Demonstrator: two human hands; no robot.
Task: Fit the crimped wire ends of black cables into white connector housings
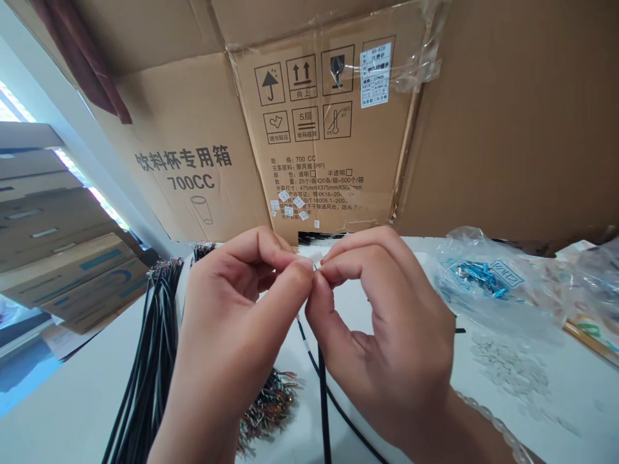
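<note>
Both hands meet at the middle of the view, fingertips nearly touching. My left hand is closed, thumb and forefinger pinching a small white piece. My right hand is closed too, its fingertips pinched on the thin wire end of a black cable that hangs down below. A second, thinner black cable with a bare copper tip curves down beside it. Between the wrists lies a pile of stripped wire ends, partly hidden by my left hand.
Bundled black cables lie at the left of the white table. A large cardboard box stands behind. At right are a clear bag with blue pieces and a scatter of small clear pieces.
</note>
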